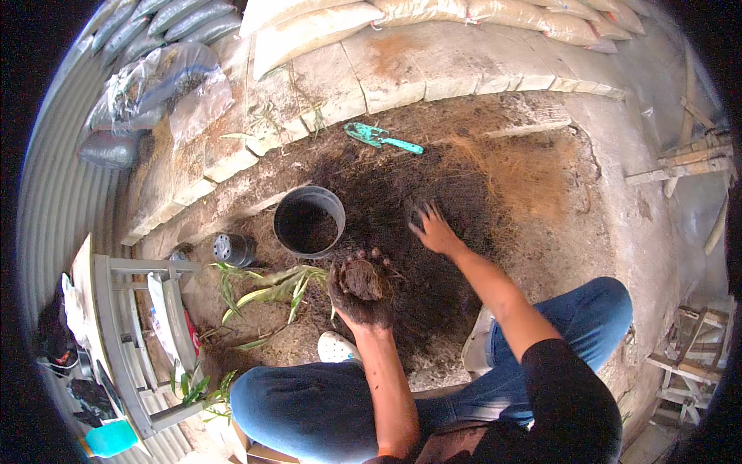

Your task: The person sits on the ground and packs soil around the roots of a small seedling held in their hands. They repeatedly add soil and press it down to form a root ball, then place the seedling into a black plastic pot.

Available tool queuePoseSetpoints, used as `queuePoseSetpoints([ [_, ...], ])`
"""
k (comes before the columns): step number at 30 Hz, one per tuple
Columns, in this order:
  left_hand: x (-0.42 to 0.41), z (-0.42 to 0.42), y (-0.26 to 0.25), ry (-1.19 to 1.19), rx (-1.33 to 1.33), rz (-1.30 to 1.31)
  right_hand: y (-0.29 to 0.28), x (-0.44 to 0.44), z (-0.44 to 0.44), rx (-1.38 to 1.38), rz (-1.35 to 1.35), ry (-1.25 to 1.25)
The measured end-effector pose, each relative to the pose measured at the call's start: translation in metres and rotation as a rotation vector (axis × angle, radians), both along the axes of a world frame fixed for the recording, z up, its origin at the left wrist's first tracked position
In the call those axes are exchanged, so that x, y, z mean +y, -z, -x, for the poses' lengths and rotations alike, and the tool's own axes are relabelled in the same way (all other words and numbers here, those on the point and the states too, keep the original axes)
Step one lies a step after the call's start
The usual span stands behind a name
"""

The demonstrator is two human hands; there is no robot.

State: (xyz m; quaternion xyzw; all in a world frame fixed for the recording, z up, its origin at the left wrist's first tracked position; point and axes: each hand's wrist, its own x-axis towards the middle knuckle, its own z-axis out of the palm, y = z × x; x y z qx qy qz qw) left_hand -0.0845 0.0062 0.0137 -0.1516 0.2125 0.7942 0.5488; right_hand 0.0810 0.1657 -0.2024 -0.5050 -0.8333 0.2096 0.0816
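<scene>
My left hand (362, 293), dark with soil, is palm up and cups a plant's root ball (366, 278). Long green leaves (278, 287) spread to the left of that hand; whether they join the root ball is hidden. My right hand (433, 231) is over the dark soil (400, 203) with its fingers spread and nothing held. Just above and left of my left hand stands a black plastic pot (309, 222) with dark soil inside. A smaller black pot (233, 249) lies on its side farther left. A turquoise hand trowel (382, 138) rests on the soil beyond the hands.
Brown fibres (522, 174) lie at the right of the soil. A raised concrete ledge (394, 90) curves behind, with filled sacks (423, 11) on it. A metal-framed stand (124, 325) is at the left, and wooden frames (690, 359) are at the right.
</scene>
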Motion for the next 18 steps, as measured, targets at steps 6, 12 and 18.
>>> queuePoseSetpoints([
  [6, -0.001, 0.004, 0.017, -0.036, 0.017, 0.016, 0.038, -0.086, 0.014, -0.010, -0.071, -0.200],
  [12, -0.001, -0.001, 0.017, -0.023, 0.024, -0.006, 0.036, -0.145, 0.004, 0.103, 0.095, -0.308],
  [18, -0.005, -0.002, 0.010, -0.018, 0.036, -0.058, 0.065, -0.151, 0.011, 0.447, 0.040, 0.310],
])
